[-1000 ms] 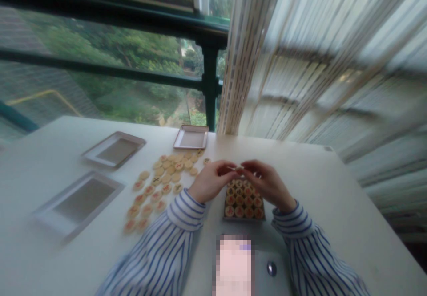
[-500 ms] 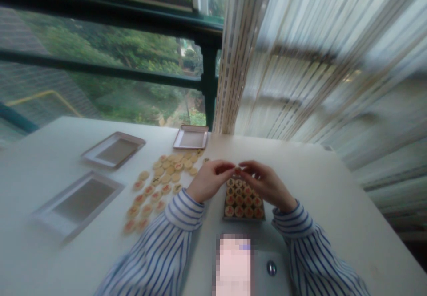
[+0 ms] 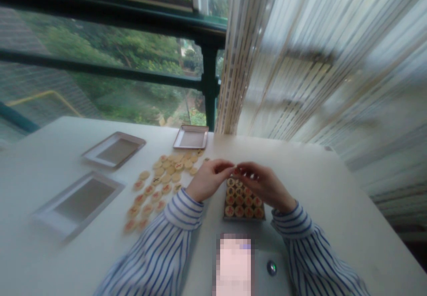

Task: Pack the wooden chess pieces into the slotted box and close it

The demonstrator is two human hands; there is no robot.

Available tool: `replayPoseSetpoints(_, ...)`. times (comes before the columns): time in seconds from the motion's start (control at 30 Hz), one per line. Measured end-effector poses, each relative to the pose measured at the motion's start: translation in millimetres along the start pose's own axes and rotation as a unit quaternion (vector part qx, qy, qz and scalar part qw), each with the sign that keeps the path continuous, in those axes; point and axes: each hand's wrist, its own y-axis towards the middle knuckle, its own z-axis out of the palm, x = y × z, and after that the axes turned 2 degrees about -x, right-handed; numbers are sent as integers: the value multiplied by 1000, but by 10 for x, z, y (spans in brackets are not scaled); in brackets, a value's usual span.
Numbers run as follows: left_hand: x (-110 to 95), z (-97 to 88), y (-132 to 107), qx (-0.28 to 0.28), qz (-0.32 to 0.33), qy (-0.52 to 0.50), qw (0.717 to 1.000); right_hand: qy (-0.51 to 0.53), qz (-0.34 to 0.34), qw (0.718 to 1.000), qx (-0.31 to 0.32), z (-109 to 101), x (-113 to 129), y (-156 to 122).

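Observation:
My left hand (image 3: 208, 181) and my right hand (image 3: 262, 184) meet over the far end of a small tray (image 3: 243, 216) packed with round wooden game pieces (image 3: 243, 200) marked in red and dark characters. The fingertips of both hands pinch one wooden piece (image 3: 236, 171) between them, just above the tray's back row. Both sleeves are blue-and-white striped. Several loose wooden pieces (image 3: 162, 181) lie scattered on the white table (image 3: 43, 162) to the left of my left hand.
Two flat grey-framed trays (image 3: 113, 149) (image 3: 78, 204) lie at the left, and a small pinkish lid or tray (image 3: 191, 136) lies at the table's far edge. Behind are a dark window railing (image 3: 210, 91) and a striped curtain (image 3: 316, 64). A grey device (image 3: 271, 267) sits close to me.
Both hands have sunk slightly toward the tray with the pinched piece; the rest stays in place.

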Motion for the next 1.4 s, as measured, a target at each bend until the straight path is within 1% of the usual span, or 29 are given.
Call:
replayPoseSetpoints(0.13,29,-4,-1,6,4,5,1000,-9,0,1000,-5,-2,5,1)
replayPoseSetpoints(0.33,78,6,-5,32,-9,-46,998,-32,-10,999,-12,-9,16,4)
replayPoseSetpoints(0.67,65,13,1,45,-18,-70,996,-53,-18,998,6,-19,14,-3)
replayPoseSetpoints(0.77,63,22,5,36,-24,-80,996,-59,-23,998,8,-13,6,-4)
replayPoseSetpoints(0.9,83,29,10,13,-25,-70,997,-80,-27,996,6,-10,-3,-2)
replayPoseSetpoints(1.13,137,28,10,24,-6,-51,998,-121,-44,992,17,-26,9,2)
replayPoseSetpoints(1.27,108,27,8,32,-7,-29,999,-143,-50,988,22,-31,8,2)
replayPoseSetpoints(1.4,60,29,0,21,-22,-24,999,-168,-57,984,25,-44,12,5)
